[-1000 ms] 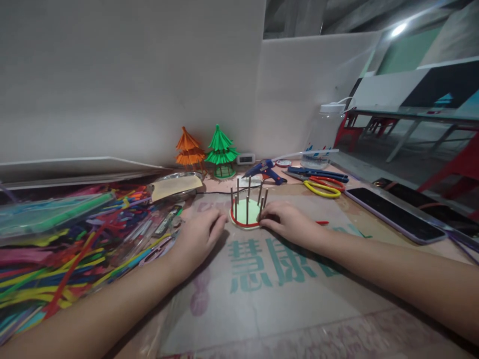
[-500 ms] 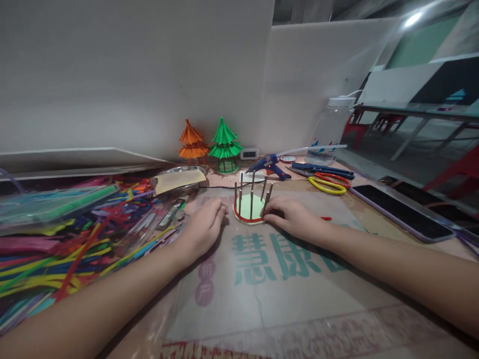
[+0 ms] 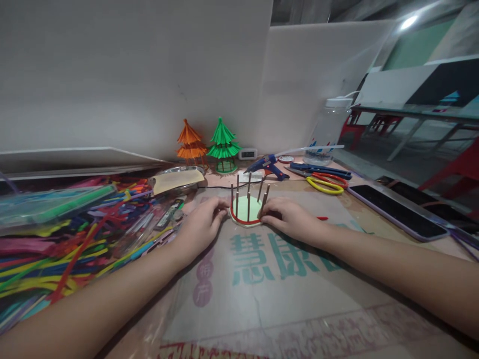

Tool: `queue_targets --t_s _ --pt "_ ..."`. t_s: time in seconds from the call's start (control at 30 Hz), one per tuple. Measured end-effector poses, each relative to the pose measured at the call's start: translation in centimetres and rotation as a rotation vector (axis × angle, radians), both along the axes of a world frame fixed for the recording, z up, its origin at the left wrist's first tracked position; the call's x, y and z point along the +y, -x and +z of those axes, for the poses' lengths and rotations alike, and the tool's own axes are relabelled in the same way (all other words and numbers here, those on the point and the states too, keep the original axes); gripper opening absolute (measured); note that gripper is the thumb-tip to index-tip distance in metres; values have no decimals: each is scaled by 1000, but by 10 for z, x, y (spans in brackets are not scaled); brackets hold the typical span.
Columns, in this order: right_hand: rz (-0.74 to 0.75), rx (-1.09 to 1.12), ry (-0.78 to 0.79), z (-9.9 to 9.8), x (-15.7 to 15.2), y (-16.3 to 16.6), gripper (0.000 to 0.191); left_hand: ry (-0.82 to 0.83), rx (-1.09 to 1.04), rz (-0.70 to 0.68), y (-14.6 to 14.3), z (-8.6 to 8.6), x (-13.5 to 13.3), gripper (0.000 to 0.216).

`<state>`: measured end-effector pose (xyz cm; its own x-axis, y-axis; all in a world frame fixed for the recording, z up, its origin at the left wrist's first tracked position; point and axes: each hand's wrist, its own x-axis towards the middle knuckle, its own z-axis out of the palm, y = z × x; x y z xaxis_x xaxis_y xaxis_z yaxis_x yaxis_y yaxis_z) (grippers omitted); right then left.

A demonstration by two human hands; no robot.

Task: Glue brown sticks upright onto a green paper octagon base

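A round pale green base (image 3: pixel 243 203) sits on the plastic-covered table, with several thin brown posts (image 3: pixel 249 207) standing upright on it. A red pipe cleaner (image 3: pixel 245 222) runs along its front rim, and a short red end shows beyond my right wrist. My right hand (image 3: pixel 292 217) is closed at the right rim, pinching the red pipe cleaner there; its fingertips partly hide the spot. At the left rim, my left hand (image 3: pixel 202 219) has thumb and forefinger brought together against the base's edge.
Behind the base lie a blue glue gun (image 3: pixel 267 167), scissors with yellow handles (image 3: pixel 325 185) and a phone (image 3: pixel 396 212). Orange (image 3: pixel 190 142) and green (image 3: pixel 223 144) pagoda models stand by the wall. Colourful pipe cleaners (image 3: pixel 75 249) heap at left; a clear bottle (image 3: pixel 324 132) is at back right.
My left hand has moved slightly forward and right, and its fingertips now meet the base's left rim. The right hand keeps its pinch. The whole view has shifted a little.
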<state>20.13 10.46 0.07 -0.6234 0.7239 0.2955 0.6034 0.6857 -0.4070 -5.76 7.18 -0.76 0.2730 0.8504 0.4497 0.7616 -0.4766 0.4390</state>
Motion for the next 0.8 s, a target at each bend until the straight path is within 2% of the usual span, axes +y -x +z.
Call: queue_targets --t_s 0.13,0.27,0.5,0.63,0.8 --pt "29 12 -1 2 -2 0 11 1 -13 45 3 -2 3 21" --pt "92 9 -13 4 -4 1 12 -21 60 59 7 -5 8 26" --pt "113 -9 -16 2 -2 0 12 1 143 90 11 -9 16 32" --pt "121 -18 -25 3 -1 0 11 42 150 21 15 -7 21 29" --pt "216 10 5 4 8 -4 14 106 14 -73 20 -7 27 34"
